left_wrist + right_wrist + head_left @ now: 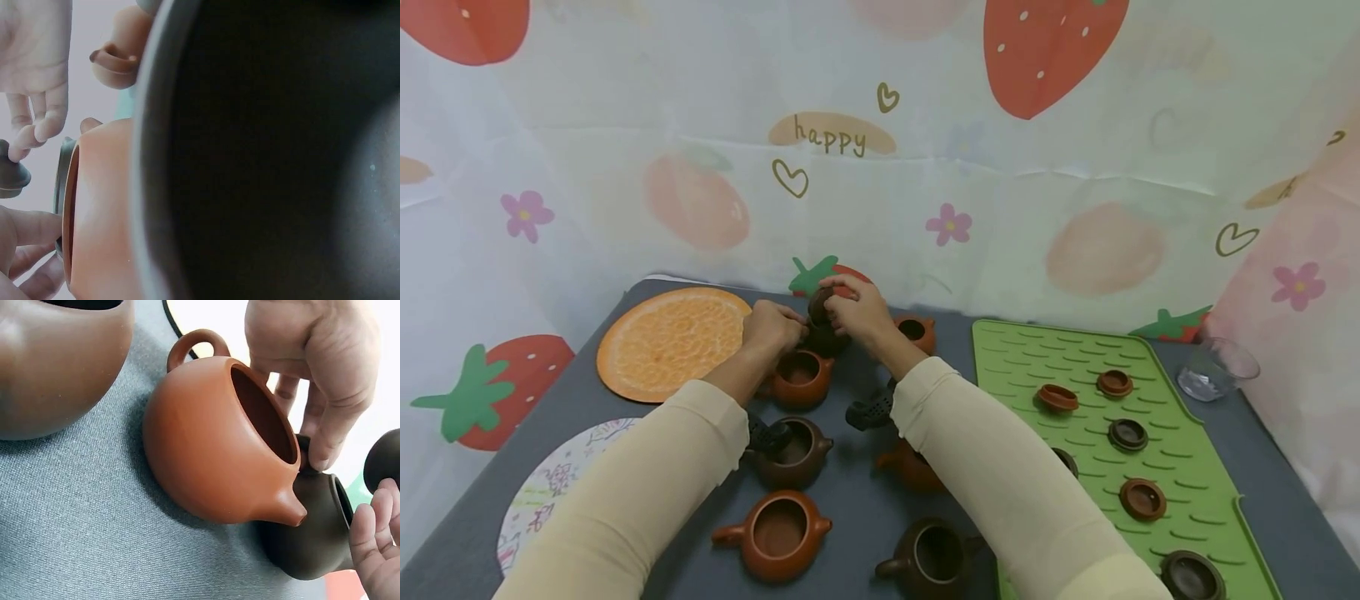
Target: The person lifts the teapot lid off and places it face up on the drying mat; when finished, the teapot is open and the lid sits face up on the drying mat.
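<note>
At the far end of the table my left hand (pixel 772 327) pinches the handle of a dark brown teapot (pixel 306 531), which stands without its lid. Just above that pot, my right hand (pixel 857 312) holds a small dark teapot lid (pixel 820 306) by its fingertips, tilted on edge. The lid (pixel 12 175) also shows in the left wrist view, apart from the pot. In front of the dark pot sits an open orange-brown teapot (pixel 800 379). The right wrist view has this orange-brown teapot (pixel 206 437) large in its middle.
More open teapots stand nearer, including a brown one (pixel 793 454) and a reddish one (pixel 782 533). Several lids lie on a green mat (pixel 1022 358) at right. A glass cup (pixel 1213 371) is beyond it. An orange round mat (pixel 673 342) lies at left.
</note>
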The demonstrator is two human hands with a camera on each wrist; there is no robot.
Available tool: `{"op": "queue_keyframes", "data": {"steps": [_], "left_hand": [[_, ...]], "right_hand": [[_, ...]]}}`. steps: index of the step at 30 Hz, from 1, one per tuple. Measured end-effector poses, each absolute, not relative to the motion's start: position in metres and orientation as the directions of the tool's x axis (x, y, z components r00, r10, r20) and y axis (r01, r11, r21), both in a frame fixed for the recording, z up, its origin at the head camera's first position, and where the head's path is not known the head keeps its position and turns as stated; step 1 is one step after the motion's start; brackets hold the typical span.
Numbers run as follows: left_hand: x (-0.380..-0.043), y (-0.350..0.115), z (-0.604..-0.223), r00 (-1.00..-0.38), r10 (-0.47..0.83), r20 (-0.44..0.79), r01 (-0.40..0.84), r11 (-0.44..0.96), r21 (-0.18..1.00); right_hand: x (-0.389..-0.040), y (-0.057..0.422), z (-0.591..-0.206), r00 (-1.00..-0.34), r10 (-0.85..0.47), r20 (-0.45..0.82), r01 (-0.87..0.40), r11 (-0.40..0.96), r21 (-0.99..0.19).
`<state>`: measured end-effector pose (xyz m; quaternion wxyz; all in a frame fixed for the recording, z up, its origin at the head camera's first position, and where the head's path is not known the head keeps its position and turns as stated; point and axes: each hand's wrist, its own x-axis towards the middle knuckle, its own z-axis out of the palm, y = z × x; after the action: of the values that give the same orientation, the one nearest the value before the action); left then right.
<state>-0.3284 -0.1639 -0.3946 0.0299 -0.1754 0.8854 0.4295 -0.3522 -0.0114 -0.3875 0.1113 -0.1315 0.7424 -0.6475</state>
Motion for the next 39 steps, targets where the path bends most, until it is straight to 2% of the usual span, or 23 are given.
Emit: {"op": "queue_keyframes", "data": {"steps": [4,11,18,29,39], "left_hand": [[-0.328,-0.164,-0.395,-0.940,-0.282,-0.195,-0.328,0.573,0.751],[-0.328,-0.165,-0.394,-0.939,-0.277,-0.205,-0.332,0.572,0.750],[-0.327,-0.163,-0.394,-0.927,-0.291,-0.237,-0.365,0.551,0.750],[-0.326,-0.165,-0.393,-0.943,-0.260,-0.208,-0.323,0.564,0.760],[-0.324,-0.167,-0.393,-0.953,-0.232,-0.195,-0.295,0.569,0.767]], "right_hand": [[-0.351,-0.008,-0.386,-0.935,-0.355,-0.014,-0.014,0.076,-0.997],[-0.349,-0.003,-0.380,-0.924,-0.379,-0.037,-0.007,0.112,-0.994],[-0.348,0.009,-0.372,-0.917,-0.398,-0.019,-0.042,0.144,-0.989],[-0.344,0.035,-0.349,-0.916,-0.401,0.014,-0.095,0.183,-0.979],[-0.338,0.059,-0.333,-0.919,-0.393,0.024,-0.145,0.282,-0.948]]}}
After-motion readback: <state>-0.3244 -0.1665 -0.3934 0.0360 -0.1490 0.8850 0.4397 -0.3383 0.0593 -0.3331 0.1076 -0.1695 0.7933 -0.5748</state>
